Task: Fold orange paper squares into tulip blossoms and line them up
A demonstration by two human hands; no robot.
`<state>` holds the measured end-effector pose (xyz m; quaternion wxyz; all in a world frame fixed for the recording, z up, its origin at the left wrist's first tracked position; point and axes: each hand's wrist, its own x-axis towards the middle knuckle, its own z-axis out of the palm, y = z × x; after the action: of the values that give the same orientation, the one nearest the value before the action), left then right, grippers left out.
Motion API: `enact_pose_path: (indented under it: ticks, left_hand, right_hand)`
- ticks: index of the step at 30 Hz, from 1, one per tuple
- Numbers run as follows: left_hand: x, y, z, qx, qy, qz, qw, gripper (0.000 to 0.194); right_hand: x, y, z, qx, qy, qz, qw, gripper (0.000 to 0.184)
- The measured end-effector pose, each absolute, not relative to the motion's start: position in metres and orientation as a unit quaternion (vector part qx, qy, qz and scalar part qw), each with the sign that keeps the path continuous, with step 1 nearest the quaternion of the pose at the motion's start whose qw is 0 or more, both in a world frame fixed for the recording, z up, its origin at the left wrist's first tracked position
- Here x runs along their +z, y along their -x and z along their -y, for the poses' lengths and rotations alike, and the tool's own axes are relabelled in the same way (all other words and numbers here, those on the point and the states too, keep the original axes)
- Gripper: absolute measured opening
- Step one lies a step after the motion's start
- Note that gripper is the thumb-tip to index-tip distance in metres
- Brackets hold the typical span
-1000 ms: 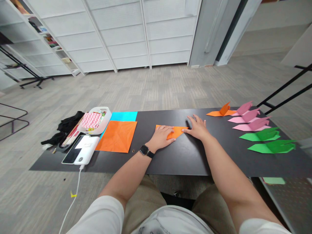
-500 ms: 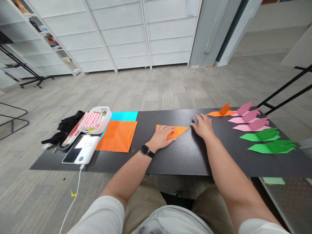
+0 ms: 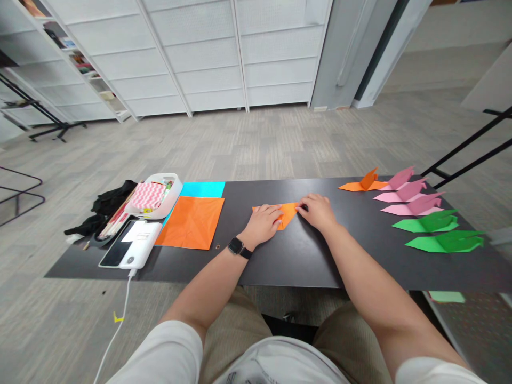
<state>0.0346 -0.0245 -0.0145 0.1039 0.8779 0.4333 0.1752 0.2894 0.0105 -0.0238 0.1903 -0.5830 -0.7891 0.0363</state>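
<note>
A folded piece of orange paper (image 3: 288, 214) lies on the dark table in front of me, pointing to the right. My left hand (image 3: 262, 223), with a black watch at the wrist, rests flat on its left part and covers much of it. At the paper's right tip, my right hand (image 3: 316, 211) pinches the corner between thumb and fingers. To the left lies a flat orange sheet (image 3: 191, 223), with a blue sheet (image 3: 203, 189) partly under it.
Folded paper birds stand at the table's right: an orange one (image 3: 363, 184), several pink ones (image 3: 412, 205) and green ones (image 3: 446, 242). At the left are a white basket (image 3: 176, 194), a phone (image 3: 120, 250) beside a cabled white power bank (image 3: 142, 246), and black cloth (image 3: 114, 198).
My right hand first drew away from the paper to the right, then came back and took its right tip. My left hand has stayed on the paper.
</note>
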Motion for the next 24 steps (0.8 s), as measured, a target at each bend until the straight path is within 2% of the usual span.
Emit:
enact_pose_path:
  ticks: [9,13,16,18,20,22,24]
  left_hand:
    - [-0.013,-0.032,0.024,0.178,-0.875,-0.437,0.106,0.032]
    - [-0.011,-0.032,0.023,0.175,-0.875,-0.436,0.12,0.031]
    - [-0.01,-0.032,0.023,0.174,-0.874,-0.437,0.122,0.033]
    - [-0.011,-0.032,0.023,0.173,-0.876,-0.435,0.118,0.033]
    - [-0.012,-0.032,0.023,0.175,-0.877,-0.433,0.116,0.032]
    - [-0.013,-0.031,0.022,0.181,-0.875,-0.434,0.117,0.033]
    - [-0.013,-0.031,0.022,0.188,-0.871,-0.438,0.121,0.033]
  right_hand:
    - [-0.01,-0.273,0.01,0.087,0.446,0.876,0.163,0.007]
    - [-0.006,-0.264,0.015,0.124,0.394,0.892,0.184,0.01]
    - [-0.008,-0.267,0.012,0.117,0.422,0.874,0.212,0.012]
    - [-0.012,-0.273,0.007,0.092,0.471,0.847,0.23,0.018]
    - [-0.017,-0.283,0.0,0.072,0.512,0.822,0.237,0.031]
    - [-0.022,-0.292,-0.006,0.075,0.519,0.82,0.227,0.047]
    - [-0.025,-0.299,-0.01,0.088,0.508,0.83,0.212,0.054]
